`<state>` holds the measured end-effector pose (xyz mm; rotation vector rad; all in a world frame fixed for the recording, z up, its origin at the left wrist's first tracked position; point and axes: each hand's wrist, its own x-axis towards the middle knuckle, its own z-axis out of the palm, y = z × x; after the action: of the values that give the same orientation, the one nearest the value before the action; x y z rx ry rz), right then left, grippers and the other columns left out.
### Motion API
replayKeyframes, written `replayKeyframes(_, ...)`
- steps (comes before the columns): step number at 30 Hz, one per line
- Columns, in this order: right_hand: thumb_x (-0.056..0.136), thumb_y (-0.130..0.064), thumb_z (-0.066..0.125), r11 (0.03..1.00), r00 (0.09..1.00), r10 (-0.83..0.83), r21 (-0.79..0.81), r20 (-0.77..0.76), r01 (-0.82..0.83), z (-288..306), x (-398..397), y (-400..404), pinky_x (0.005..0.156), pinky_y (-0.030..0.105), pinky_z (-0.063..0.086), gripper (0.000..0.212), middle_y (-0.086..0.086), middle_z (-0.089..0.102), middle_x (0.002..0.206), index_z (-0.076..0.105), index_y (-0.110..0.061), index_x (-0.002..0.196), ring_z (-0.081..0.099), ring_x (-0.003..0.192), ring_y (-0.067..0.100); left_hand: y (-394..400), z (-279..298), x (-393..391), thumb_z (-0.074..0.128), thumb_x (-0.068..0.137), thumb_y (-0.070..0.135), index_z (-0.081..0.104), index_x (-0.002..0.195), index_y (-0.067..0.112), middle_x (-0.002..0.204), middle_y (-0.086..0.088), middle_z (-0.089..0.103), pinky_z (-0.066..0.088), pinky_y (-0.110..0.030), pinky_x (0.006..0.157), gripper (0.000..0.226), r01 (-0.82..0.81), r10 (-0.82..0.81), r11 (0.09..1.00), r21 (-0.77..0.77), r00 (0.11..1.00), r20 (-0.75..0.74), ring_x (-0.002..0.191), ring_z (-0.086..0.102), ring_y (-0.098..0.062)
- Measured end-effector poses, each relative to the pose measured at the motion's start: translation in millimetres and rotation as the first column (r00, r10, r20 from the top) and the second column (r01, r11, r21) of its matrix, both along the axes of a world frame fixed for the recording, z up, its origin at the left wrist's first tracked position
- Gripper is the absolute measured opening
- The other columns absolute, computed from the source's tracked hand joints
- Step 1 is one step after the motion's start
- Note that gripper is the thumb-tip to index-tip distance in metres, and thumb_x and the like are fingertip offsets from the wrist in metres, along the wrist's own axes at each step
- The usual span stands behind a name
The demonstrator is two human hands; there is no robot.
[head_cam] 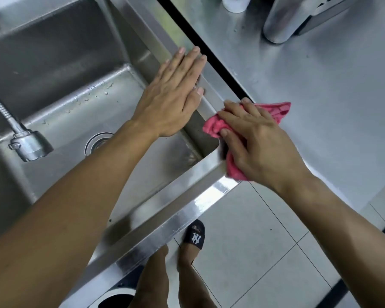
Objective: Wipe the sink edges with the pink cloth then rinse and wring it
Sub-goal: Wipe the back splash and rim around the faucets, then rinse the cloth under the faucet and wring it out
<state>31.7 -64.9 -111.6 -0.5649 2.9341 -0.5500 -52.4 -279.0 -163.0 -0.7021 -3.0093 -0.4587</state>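
A steel sink (171, 196) fills the left of the head view, with a drain (97, 142) in its wet basin. The pink cloth (216, 127) lies bunched on the sink's near right corner. My right hand (258, 141) presses down on the cloth, thumb and fingers curled over its folds. My left hand (176, 92) lies flat with straight fingers on the sink's right edge, just beyond the cloth, and holds nothing.
A faucet head (29, 145) hangs over the basin at the left. A dark gap (211, 52) separates the sink from a steel counter (320, 96), which carries a metal container (282, 21) and a white cup (235, 4). Tiled floor and my sandalled foot (195, 235) lie below.
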Motion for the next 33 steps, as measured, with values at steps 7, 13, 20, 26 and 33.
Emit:
replayKeyframes(7,0.107,-0.043,0.040,0.994,1.000,-0.012,0.110,0.010,0.010,3.0,-25.5,-30.2,0.128,0.045,0.016,0.054,-0.002,0.036,0.165,0.042,-0.022,0.156,0.023,0.156,0.031,-9.1,3.9,-3.1,0.016,0.112,0.036,0.008,0.167,0.020,0.175,0.003,0.004,-0.002,-0.034,0.130,0.057,0.047,-0.047,0.999,0.016,0.999,0.014,0.161,-0.002,-0.017)
replayKeyframes(13,0.106,-0.042,0.043,0.997,0.997,-0.069,0.040,-0.016,0.070,-3.8,33.4,-1.0,0.123,0.057,0.026,0.052,0.000,0.039,0.162,0.049,-0.020,0.152,0.024,0.156,0.031,-8.0,5.8,0.0,0.014,0.112,0.038,0.005,0.166,0.019,0.174,0.002,0.001,-0.001,-0.037,0.130,0.058,0.025,-0.025,1.000,0.001,0.999,0.047,0.161,-0.004,-0.018)
replayKeyframes(20,0.101,-0.018,0.057,0.997,0.988,0.031,-0.064,-0.152,-0.041,-0.4,15.6,-11.8,0.095,0.053,0.056,0.031,0.010,0.070,0.131,0.070,-0.009,0.129,0.063,0.122,0.038,-38.3,30.8,43.1,0.031,0.112,0.030,0.027,0.163,0.018,0.171,0.002,0.023,0.010,-0.035,0.130,0.052,-0.105,0.078,0.986,0.129,0.977,0.198,0.160,0.013,-0.018)
replayKeyframes(26,0.086,0.002,0.071,0.896,0.903,0.367,-0.175,-0.224,-0.408,29.1,-18.3,-100.5,0.093,0.031,0.049,0.037,0.009,0.075,0.118,0.072,-0.008,0.122,0.068,0.109,0.025,-111.2,57.7,125.6,0.049,0.104,0.013,0.058,0.145,0.007,0.152,-0.008,0.056,0.028,-0.049,0.125,0.042,-0.307,0.309,0.939,0.155,0.951,0.006,0.150,0.040,-0.029)
replayKeyframes(33,0.085,0.003,0.075,0.811,0.845,0.503,-0.238,-0.180,-0.534,35.6,-39.6,-189.0,0.099,0.042,0.054,0.041,0.009,0.073,0.124,0.070,-0.006,0.125,0.066,0.120,0.028,-217.0,77.6,169.6,0.061,0.093,0.003,0.079,0.109,0.007,0.105,-0.004,0.078,0.060,-0.044,0.077,0.025,-0.486,0.582,0.806,0.339,0.757,-0.298,0.088,0.075,-0.023)
